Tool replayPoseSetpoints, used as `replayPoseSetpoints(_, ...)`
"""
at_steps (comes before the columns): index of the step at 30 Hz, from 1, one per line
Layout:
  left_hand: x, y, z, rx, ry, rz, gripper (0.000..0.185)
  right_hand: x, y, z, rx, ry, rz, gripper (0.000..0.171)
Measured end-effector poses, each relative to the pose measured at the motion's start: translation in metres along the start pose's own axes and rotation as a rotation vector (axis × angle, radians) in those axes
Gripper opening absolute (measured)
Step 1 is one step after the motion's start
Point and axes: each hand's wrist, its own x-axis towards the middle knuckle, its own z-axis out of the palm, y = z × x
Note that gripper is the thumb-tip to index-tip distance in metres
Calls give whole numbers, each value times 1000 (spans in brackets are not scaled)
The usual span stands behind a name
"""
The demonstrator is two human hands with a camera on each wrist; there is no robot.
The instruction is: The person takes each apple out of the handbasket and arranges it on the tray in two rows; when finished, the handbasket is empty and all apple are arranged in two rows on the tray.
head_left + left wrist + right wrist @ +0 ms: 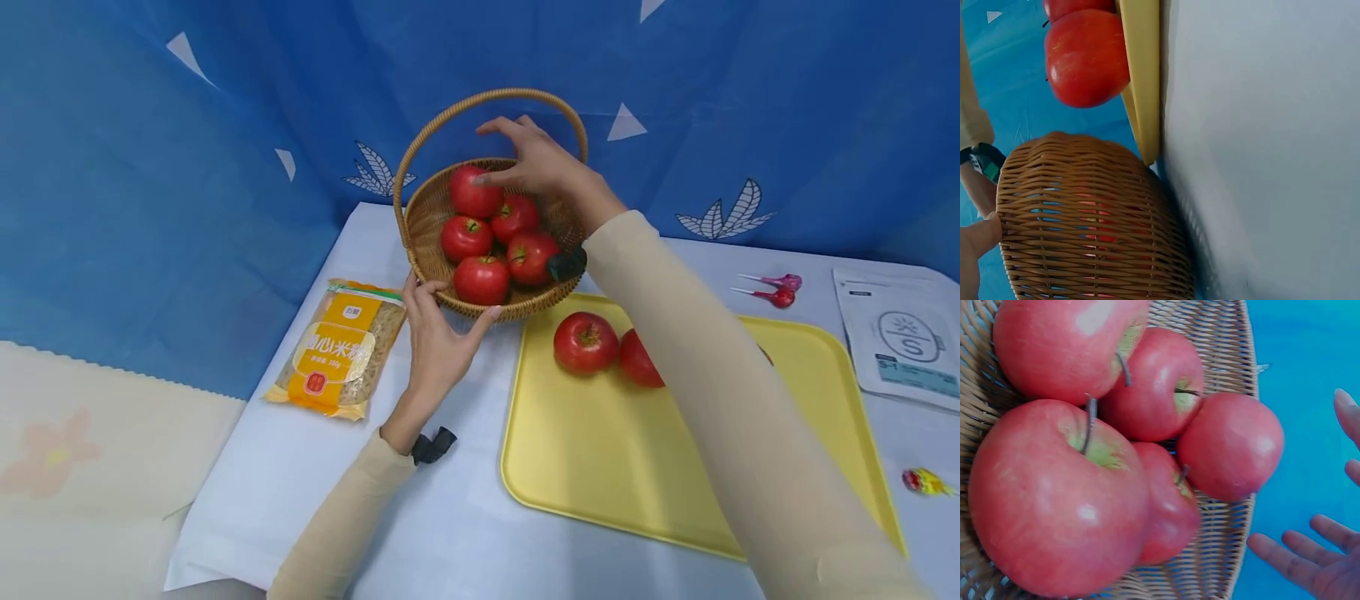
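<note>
A round wicker basket [424, 229] with an arched handle [487, 96] stands at the far side of the table, several red apples [467, 238] inside. My left hand [437, 354] holds its near rim, the thumb [984, 236] against the wicker edge in the left wrist view. Over the basket, under the handle, my right hand [543, 162] is spread with nothing in it. Its thumb overlaps the uppermost apple [471, 196] in the head view; the right wrist view shows the fingers [1285, 559] apart from the apples.
A yellow tray [585, 467] bears more apples [587, 342], partly hidden by my right sleeve. Left lies a yellow food packet [337, 350]. Right are lollipops [782, 297], a white pouch [907, 333] and a yellow-red lollipop [926, 481]. A blue curtain [750, 100] hangs behind.
</note>
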Motion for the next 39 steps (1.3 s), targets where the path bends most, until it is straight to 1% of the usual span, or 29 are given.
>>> replayPoseSetpoints(3,0,2,2,4,6,2,75,3,4,7,22,-16,-2,74)
replayPoseSetpoints(7,-2,4,3,1,1,-8,75,9,11,21,107,-32,32,69)
replayPoseSetpoints(10,-6,5,4,0,-8,-19,75,12,17,32,149,-40,46,68)
replayPoseSetpoints(12,-8,7,4,3,-12,-26,75,13,19,37,132,-42,45,70)
replayPoseSetpoints(17,-10,11,5,8,-18,-25,75,13,21,43,67,-4,54,70)
replayPoseSetpoints(20,-10,13,5,9,-22,-24,74,12,21,43,58,9,64,67)
replayPoseSetpoints(23,-10,13,6,15,-23,-22,74,12,21,44,51,8,73,68)
replayPoseSetpoints(34,-12,11,11,15,-25,-14,74,13,30,47,-4,53,1,66)
replayPoseSetpoints(39,-11,10,13,14,-34,-13,75,10,31,40,-10,90,-33,65)
